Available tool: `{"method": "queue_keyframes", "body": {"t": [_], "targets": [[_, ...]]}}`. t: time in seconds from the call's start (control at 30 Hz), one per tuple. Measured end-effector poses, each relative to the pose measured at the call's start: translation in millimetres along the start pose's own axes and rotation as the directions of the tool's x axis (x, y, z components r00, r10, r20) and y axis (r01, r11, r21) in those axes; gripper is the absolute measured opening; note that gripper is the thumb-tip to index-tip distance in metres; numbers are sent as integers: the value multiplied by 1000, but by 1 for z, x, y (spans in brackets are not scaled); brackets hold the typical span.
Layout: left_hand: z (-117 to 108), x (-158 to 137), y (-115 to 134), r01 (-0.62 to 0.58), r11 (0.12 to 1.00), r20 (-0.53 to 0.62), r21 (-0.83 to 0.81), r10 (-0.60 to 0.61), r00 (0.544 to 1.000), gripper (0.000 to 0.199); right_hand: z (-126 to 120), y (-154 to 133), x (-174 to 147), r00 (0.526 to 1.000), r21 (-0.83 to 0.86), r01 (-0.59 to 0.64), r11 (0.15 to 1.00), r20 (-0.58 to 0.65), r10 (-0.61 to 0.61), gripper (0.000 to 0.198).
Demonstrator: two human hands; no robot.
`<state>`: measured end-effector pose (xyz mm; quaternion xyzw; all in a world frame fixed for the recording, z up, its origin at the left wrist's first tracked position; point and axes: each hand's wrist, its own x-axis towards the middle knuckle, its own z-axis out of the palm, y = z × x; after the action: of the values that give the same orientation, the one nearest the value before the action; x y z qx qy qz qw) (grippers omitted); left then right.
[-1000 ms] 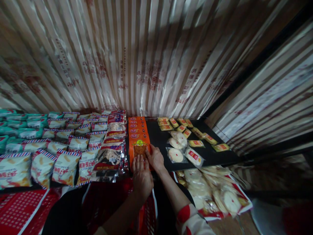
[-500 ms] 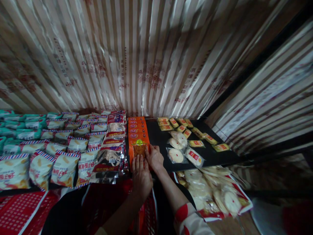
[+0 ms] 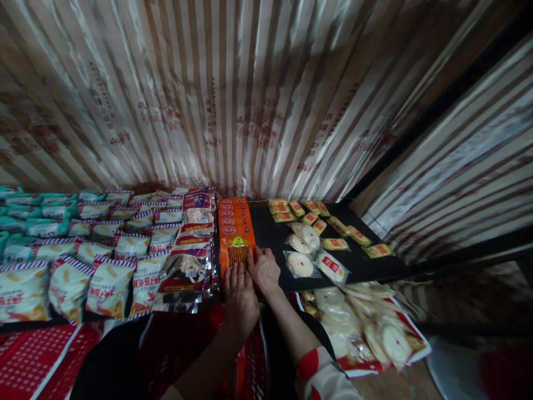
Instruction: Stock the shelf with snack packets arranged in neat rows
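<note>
In the head view, an orange packet point(image 3: 237, 256) with a window showing brown sticks lies at the front of a column of overlapping orange packets point(image 3: 234, 213) on a black shelf point(image 3: 266, 236). The left hand point(image 3: 241, 300) lies on its near part, fingers stretched out and nearly flat, not closed around anything. The right hand point(image 3: 264, 270) touches the packet's right edge with bent fingers; whether it pinches that edge, I cannot tell. A sleeve point(image 3: 327, 373) with red spots covers the right forearm.

Just left of the orange column stand dark red packets point(image 3: 186, 271), overlapping in a row. Beyond them are pale bags point(image 3: 110, 284) with striped edges, and farther left and back, green bags point(image 3: 48, 226). To the right lie loose round white pieces in clear wrap point(image 3: 300, 264), with small yellow packets point(image 3: 335, 244) behind and beside them. Below the shelf at right, a container with a red and white edge point(image 3: 361, 368) holds more wrapped discs point(image 3: 395, 343). Red perforated baskets point(image 3: 31, 355) sit below at left. A striped, printed sheet point(image 3: 231, 94) hangs behind the shelf.
</note>
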<state>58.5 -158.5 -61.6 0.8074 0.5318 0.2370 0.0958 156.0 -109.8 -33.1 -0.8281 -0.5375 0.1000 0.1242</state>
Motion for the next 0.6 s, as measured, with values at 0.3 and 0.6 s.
{"method": "queue_keyframes", "body": {"t": [0.3, 0.6], "targets": [[-10, -8, 3, -23, 998, 19, -54, 24, 1000, 43, 4, 9, -7, 985, 134, 89, 987, -161, -67, 41], [-18, -97, -19, -137, 925, 192, -355, 215, 958, 35, 17, 17, -113, 955, 536, 298, 790, -150, -258, 32]]}}
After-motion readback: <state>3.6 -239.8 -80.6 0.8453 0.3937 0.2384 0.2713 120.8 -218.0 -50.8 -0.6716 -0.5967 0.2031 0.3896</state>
